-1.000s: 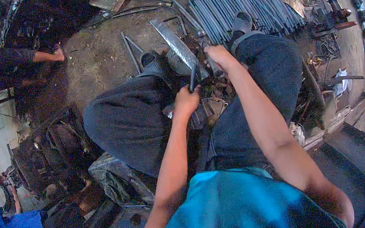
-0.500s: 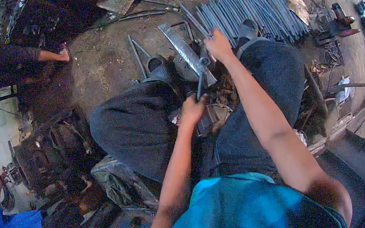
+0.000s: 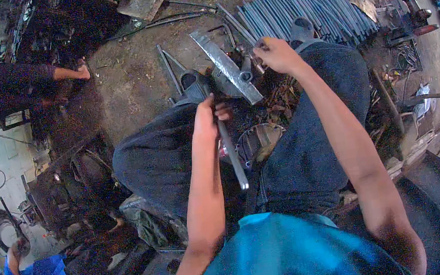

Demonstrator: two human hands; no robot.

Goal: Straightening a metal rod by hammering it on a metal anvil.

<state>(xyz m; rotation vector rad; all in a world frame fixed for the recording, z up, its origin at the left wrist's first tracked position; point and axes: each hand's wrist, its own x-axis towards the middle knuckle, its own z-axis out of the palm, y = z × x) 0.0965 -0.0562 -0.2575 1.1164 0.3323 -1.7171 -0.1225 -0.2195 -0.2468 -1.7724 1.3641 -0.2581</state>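
A slim, straight grey metal rod is held in the fingers of the left hand, tilted, its bright end pointed back toward the body; the opposite end is hidden by the grip. A metal hammer-like tool is gripped by the right hand, farther forward, apart from the rod; its outline is indistinct.

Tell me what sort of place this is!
Probably a metal workshop: many grey rods lie on the floor, near a flat metal bar, and the left hand holds a metal rod.
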